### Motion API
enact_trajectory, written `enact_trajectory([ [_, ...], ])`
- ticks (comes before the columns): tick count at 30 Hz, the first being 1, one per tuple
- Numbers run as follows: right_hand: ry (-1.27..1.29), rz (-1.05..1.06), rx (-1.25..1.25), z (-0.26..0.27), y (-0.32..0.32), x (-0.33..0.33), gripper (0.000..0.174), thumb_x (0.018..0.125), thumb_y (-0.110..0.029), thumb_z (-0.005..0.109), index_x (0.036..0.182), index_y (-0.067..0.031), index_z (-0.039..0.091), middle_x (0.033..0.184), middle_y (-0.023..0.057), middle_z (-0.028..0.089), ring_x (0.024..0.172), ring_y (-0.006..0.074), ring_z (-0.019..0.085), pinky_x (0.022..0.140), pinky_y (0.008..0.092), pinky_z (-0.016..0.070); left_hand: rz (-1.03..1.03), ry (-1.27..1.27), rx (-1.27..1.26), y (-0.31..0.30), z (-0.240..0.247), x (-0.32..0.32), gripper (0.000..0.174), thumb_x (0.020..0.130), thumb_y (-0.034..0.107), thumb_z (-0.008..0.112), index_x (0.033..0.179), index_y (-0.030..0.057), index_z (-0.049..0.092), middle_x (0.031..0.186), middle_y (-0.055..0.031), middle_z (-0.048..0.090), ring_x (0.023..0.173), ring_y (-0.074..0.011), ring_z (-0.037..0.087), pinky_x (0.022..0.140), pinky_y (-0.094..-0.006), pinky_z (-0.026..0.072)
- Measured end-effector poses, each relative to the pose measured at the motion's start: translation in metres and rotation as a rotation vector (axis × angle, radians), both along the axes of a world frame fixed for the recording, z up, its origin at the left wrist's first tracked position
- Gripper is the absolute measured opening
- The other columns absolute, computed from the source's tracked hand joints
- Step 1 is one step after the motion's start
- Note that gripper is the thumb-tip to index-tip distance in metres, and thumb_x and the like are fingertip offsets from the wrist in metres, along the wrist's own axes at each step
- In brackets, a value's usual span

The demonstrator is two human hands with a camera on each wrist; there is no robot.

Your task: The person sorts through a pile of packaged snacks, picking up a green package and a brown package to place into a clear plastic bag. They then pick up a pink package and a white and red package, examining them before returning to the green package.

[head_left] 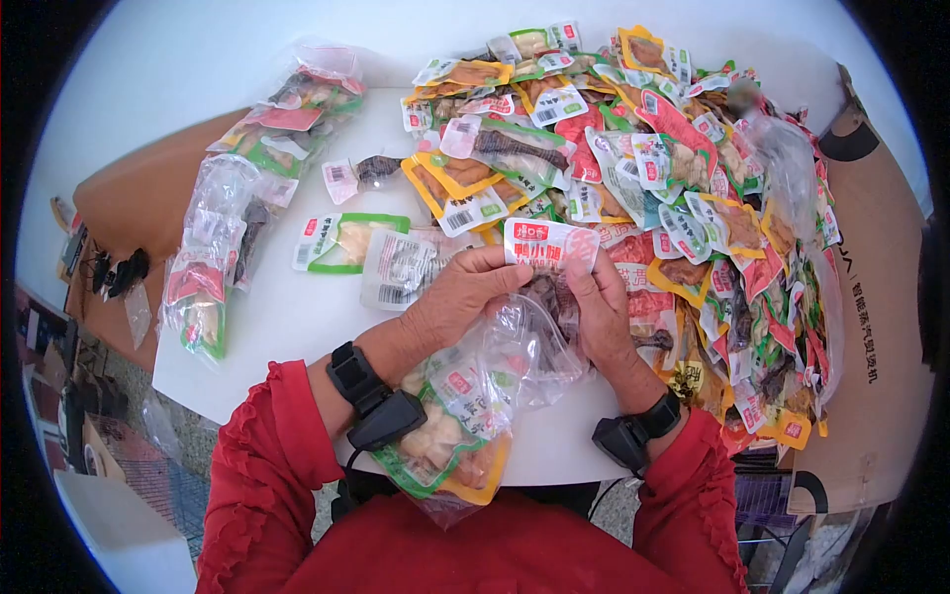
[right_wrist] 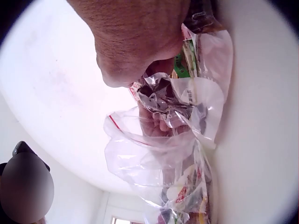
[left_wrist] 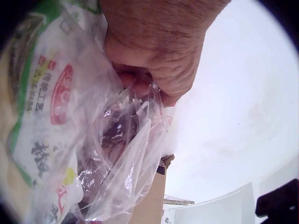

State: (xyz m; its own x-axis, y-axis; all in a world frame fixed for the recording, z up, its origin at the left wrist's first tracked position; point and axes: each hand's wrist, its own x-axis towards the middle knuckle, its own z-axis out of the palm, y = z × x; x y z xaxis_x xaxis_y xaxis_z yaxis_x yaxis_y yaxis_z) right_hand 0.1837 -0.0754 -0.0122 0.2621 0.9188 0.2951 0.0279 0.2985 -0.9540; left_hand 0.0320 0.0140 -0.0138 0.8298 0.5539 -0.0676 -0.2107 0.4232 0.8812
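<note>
Both hands hold a small vacuum-sealed snack packet (head_left: 550,244) with a red and white label, dark meat showing below it. My left hand (head_left: 465,289) pinches its left side, thumb on the front. My right hand (head_left: 606,315) pinches the right side of the label. Below and between the hands, a clear plastic bag (head_left: 539,342) gapes at its top, its rim by the left fingers. Inside that bag are several packets, one green-edged packet (head_left: 430,436) with pale meat. In the right wrist view, the packet's dark meat (right_wrist: 161,95) overlaps the bag's mouth (right_wrist: 140,130).
A large heap of snack packets (head_left: 683,213) covers the right side of the white table (head_left: 307,381). Filled clear bags (head_left: 213,233) line the left side. Loose nearby lie a green-edged packet (head_left: 356,241) and a dark meat packet (head_left: 368,173). Cardboard (head_left: 871,327) stands at the right.
</note>
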Motion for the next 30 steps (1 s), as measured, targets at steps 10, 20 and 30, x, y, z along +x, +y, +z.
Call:
enact_trajectory([
  [10, -0.057, -0.023, 0.03, 0.0012, 0.0001, 0.0006, 0.031, 0.093, -0.022, 0.044, 0.113, 0.0007, 0.048, 0.102, 0.0065, 0.055, 0.095, 0.0121, 0.049, 0.086, 0.0274, 0.0385, -0.021, 0.013, 0.022, -0.0005, 0.0039, -0.0011, 0.022, 0.085, 0.018, 0.058, 0.104, 0.0065, 0.06, 0.076, 0.0065, 0.055, 0.056, -0.0002, 0.039, 0.048, -0.0149, 0.0313],
  [20, -0.136, -0.085, 0.032, 0.0054, -0.0013, -0.0018, 0.029, 0.092, -0.022, 0.045, 0.11, -0.0003, 0.05, 0.098, 0.0055, 0.057, 0.09, 0.0107, 0.05, 0.081, 0.0262, 0.0402, -0.025, 0.032, 0.034, -0.0012, 0.0041, -0.0022, 0.025, 0.084, 0.013, 0.055, 0.107, 0.0064, 0.058, 0.077, 0.0064, 0.053, 0.056, -0.0018, 0.039, 0.048, -0.0156, 0.0317],
  [30, -0.056, -0.141, 0.028, 0.0049, -0.0008, -0.0006, 0.027, 0.093, -0.021, 0.044, 0.11, -0.0005, 0.05, 0.096, 0.0042, 0.057, 0.086, 0.009, 0.05, 0.078, 0.025, 0.0413, -0.151, 0.033, 0.224, -0.0006, 0.004, -0.0031, 0.038, 0.083, 0.013, 0.057, 0.119, 0.008, 0.049, 0.086, 0.0055, 0.055, 0.062, -0.0003, 0.043, 0.051, -0.0153, 0.0346],
])
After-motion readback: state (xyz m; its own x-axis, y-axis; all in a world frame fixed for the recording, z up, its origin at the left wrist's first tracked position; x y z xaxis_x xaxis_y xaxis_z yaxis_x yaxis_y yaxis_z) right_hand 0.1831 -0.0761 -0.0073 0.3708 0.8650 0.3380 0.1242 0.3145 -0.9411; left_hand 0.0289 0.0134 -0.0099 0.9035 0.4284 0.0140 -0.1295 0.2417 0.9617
